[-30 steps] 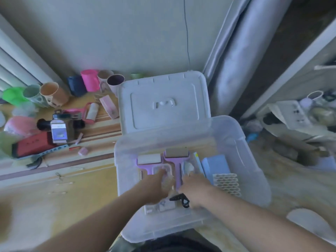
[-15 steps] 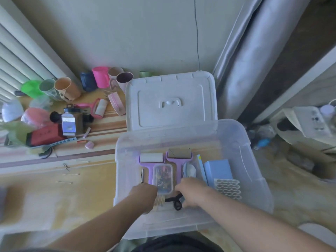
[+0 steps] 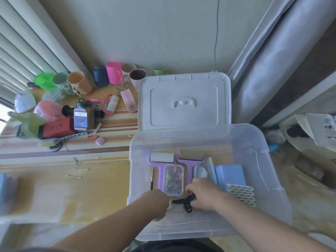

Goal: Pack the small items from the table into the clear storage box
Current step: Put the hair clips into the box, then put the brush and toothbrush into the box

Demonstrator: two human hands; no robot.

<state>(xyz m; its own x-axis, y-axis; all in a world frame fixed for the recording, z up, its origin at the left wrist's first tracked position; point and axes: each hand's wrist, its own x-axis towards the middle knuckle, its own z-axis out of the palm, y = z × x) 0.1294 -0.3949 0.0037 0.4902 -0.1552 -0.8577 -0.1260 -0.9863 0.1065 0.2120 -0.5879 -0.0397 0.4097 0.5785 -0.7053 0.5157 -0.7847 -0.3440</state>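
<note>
The clear storage box [image 3: 269,150] stands open in front of me, its lid [image 3: 183,102] tipped back against the wall. Inside lie two purple lint rollers [image 3: 161,158] [image 3: 190,155], a small clear case of coloured clips [image 3: 172,180] between their handles, a pen [image 3: 151,179], a blue box [image 3: 230,174] and a white wavy piece [image 3: 240,194]. My left hand [image 3: 156,202] and my right hand [image 3: 201,195] are both down in the box near its front wall. Between them stretches a black strap-like item [image 3: 185,201]; each hand grips one end.
On the wooden table to the left lie a pink lint roller [image 3: 111,103], a brown bottle [image 3: 82,119], a red box [image 3: 56,128], a pink eraser [image 3: 100,140], cotton swabs [image 3: 81,169] and a row of cups [image 3: 113,72] by the wall. A grey curtain [image 3: 272,60] hangs on the right.
My left hand has let go of the clear case, which now lies between the roller handles. Both hands have drawn back toward the box's front wall onto the black item.
</note>
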